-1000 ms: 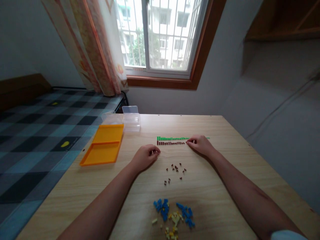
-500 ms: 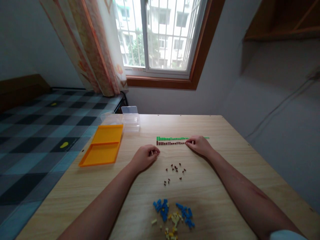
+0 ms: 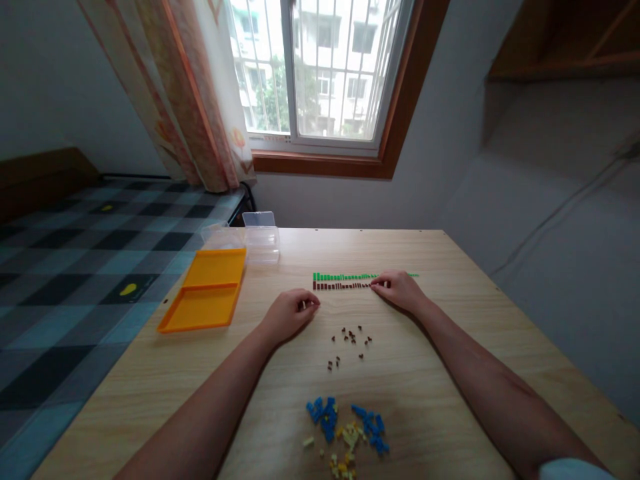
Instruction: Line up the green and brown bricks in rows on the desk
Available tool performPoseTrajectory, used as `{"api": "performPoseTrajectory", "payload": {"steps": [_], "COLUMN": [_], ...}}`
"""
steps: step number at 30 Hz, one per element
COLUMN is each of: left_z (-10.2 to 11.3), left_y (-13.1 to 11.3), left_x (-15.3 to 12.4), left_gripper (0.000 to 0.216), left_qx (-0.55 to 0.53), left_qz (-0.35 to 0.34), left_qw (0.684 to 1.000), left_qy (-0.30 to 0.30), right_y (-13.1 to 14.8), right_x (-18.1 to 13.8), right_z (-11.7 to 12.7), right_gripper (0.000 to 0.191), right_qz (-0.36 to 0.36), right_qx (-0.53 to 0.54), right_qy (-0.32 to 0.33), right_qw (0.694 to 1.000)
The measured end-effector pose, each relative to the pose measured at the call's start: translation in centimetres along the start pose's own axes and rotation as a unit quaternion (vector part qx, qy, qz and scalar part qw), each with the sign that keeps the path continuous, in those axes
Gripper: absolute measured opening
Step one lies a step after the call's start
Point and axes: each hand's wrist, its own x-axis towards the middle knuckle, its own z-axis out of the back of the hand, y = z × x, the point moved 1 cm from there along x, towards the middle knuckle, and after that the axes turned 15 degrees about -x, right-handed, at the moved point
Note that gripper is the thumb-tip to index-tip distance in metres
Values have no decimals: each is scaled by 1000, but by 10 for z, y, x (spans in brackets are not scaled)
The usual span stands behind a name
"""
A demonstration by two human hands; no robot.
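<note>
My right hand (image 3: 400,290) reaches over the table with thumb and forefinger pinched at the right end of a row of tiny dark brown bricks (image 3: 340,287); a small brown brick seems to be at its fingertips. Just behind runs a parallel row of green bricks (image 3: 345,277), partly covered by that hand. My left hand (image 3: 293,313) rests to the left, in front of the rows, its fingers curled and tips together; anything in them is too small to make out. Loose brown bricks (image 3: 352,337) lie scattered between my forearms.
Nearer me are blue bricks (image 3: 327,419), more blue bricks (image 3: 373,430) and pale yellow bricks (image 3: 351,437). An orange two-part tray (image 3: 210,288) and clear plastic boxes (image 3: 263,243) stand on the table's left side. A checked bed (image 3: 90,267) adjoins the left; a window lies beyond.
</note>
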Motion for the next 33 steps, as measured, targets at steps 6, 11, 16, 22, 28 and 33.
{"api": "performPoseTrajectory", "payload": {"steps": [6, 11, 16, 22, 28, 33], "left_z": [0, 1, 1, 1, 1, 1], "left_y": [-2, -1, -2, -1, -2, -2], "left_x": [0, 0, 0, 0, 1, 1], "left_gripper": [14, 15, 16, 15, 16, 16], "left_qx": [1, 4, 6, 4, 11, 10], "left_qz": [0, 1, 0, -1, 0, 1], "left_qw": [1000, 1000, 1000, 1000, 1000, 1000], "left_qy": [0, 2, 2, 1, 3, 8], "right_y": [0, -1, -1, 0, -1, 23], "right_x": [0, 1, 1, 0, 0, -5], "right_z": [-1, -1, 0, 0, 3, 14], "right_gripper": [20, 21, 22, 21, 21, 18], "right_qz": [-4, -3, -7, -10, -7, 82], "right_qx": [-1, -1, 0, 12, 51, 133], "right_qy": [1, 1, 8, 13, 16, 134], "right_qw": [1000, 1000, 1000, 1000, 999, 979]}}
